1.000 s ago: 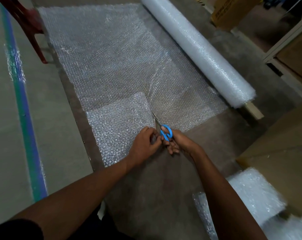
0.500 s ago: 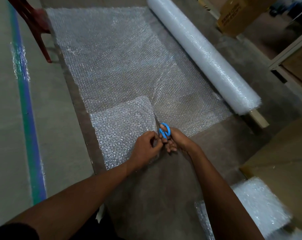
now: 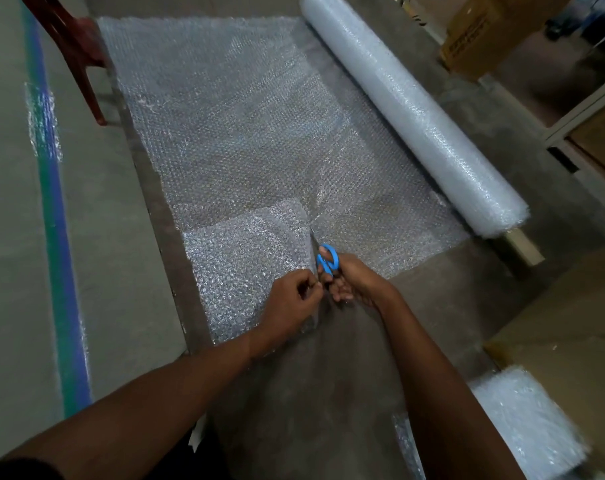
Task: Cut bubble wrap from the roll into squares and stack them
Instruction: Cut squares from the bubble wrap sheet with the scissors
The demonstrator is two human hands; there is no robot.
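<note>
Cutting under way: right hand (image 3: 354, 282) grips scissors (image 3: 326, 259); left hand (image 3: 290, 308) pinches bubble wrap (image 3: 245, 258) taut. Next, extend cut farther.

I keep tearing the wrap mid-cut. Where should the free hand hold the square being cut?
Probably its near right corner, beside the cut, as the left hand does, from the near side. The square lies flat; pinching there tensions it ahead of the scissors.
</note>
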